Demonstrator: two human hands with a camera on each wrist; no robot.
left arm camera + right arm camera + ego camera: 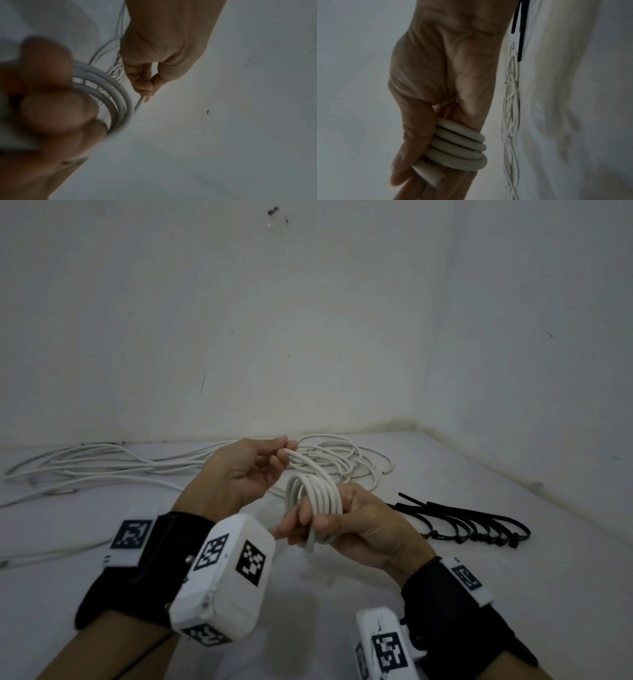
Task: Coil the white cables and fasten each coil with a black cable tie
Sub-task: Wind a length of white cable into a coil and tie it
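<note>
Currently, scene: a person works over a white surface set against white walls, both hands raised above it.
Right hand: fingers and thumb curled round a coil of white cable, several turns stacked side by side; thumb lies across the near side of the turns.
Left hand: fingers bent, tips pinching the free run of the same cable just beyond the coil.
Coil position: between the two hands, held off the surface, just below and right of the left fingertips.
Coil orientation: loops stand roughly upright; cut end points out past the right fingers, toward the wearer in the head view.
Free run: slants up and away from the coil to the left hand.
Loose white cables: sprawled along the far edge of the surface, long axis left to right, behind both hands.
Black cable ties: a bunch lying flat to the right of the right hand, apart from it, long axis roughly left to right.
</note>
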